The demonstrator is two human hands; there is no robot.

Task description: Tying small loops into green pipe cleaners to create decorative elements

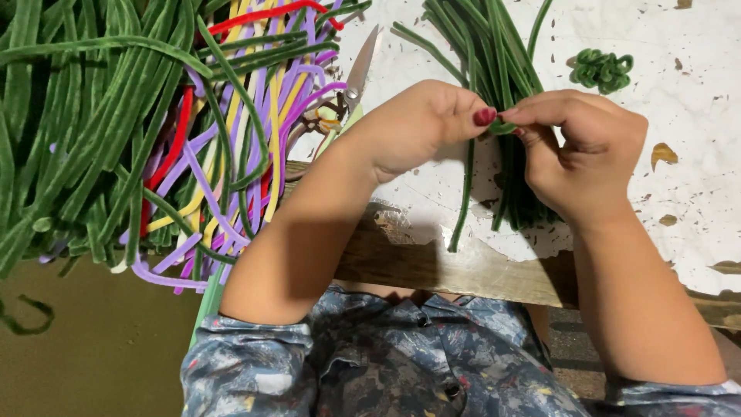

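Your left hand (417, 127) and right hand (579, 150) meet above the worn white tabletop (695, 116), both pinching one fuzzy green pipe cleaner (465, 193). Your fingertips clench its upper end, which looks curled into a small loop right at the pinch; its single tail hangs straight down from the grip toward you, ending near the table's wooden edge (432, 266). Just behind the grip lies a loose bundle of green pipe cleaners (494, 46), too many and too overlapped to count. Beyond your right hand sits one finished green coil (602, 69). Beyond your left hand lies one pair of scissors (351, 85), and further left a tangled heap of green, purple, yellow and red pipe cleaners (154, 131).
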